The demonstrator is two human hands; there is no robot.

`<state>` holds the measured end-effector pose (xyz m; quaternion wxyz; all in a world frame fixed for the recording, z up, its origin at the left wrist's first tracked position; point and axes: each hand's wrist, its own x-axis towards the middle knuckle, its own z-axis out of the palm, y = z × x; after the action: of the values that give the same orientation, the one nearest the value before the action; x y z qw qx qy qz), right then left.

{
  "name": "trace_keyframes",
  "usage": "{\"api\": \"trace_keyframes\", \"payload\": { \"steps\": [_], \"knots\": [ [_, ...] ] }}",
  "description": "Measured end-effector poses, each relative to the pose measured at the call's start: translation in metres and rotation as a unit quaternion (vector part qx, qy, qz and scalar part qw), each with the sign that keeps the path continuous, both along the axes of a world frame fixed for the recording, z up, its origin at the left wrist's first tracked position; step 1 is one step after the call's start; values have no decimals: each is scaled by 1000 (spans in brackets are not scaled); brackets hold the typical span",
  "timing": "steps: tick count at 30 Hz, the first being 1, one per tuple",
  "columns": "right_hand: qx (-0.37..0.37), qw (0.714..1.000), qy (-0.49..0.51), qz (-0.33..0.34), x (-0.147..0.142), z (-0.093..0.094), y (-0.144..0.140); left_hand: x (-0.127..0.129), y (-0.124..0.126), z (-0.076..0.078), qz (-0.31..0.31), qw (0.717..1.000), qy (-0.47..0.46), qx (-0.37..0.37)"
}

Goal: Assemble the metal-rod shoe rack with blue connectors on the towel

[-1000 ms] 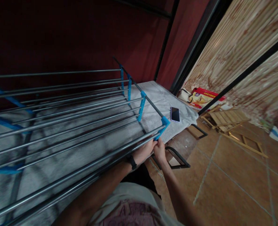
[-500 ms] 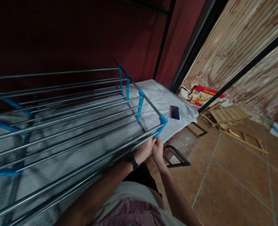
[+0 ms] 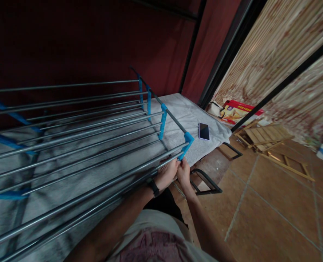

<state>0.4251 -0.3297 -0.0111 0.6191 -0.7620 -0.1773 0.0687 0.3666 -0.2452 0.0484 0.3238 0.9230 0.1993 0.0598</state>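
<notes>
A drying rack with grey metal rods [image 3: 103, 154] and blue plastic brackets stretches across the left half of the view. At its near right corner is a blue bracket [image 3: 186, 143]. Just below that bracket my left hand [image 3: 167, 173], a dark band on its wrist, is closed round the end of a lower rod. My right hand [image 3: 183, 173] is closed right beside it, its fingertips at the bracket's lower end. The two hands touch or nearly touch, and the small part between their fingers is hidden.
The rack rests on a grey cloth [image 3: 177, 105] over a raised surface, with a phone [image 3: 204, 131] lying on it. Black metal frame bars [image 3: 205, 182] jut out below. On the tiled floor lie a folded wooden piece [image 3: 270, 136] and a red box [image 3: 239, 111].
The rack's right corner has shifted very slightly left, and the left-end blue brackets sit a bit differently. Both hands keep their places at the corner.
</notes>
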Motion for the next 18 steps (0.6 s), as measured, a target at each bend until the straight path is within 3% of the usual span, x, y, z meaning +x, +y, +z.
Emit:
{"api": "trace_keyframes", "payload": {
  "steps": [10,14,18],
  "knots": [
    [1,1000,-5,10,-1,-3,-3,1,10,-5,-30,998,-35,-32],
    [-6,1000,-8,17,-2,-4,-5,0,7,-9,-20,999,-36,-32],
    [-4,1000,-11,13,-2,-2,-4,3,9,-13,-11,995,-66,-77]
  ]
}}
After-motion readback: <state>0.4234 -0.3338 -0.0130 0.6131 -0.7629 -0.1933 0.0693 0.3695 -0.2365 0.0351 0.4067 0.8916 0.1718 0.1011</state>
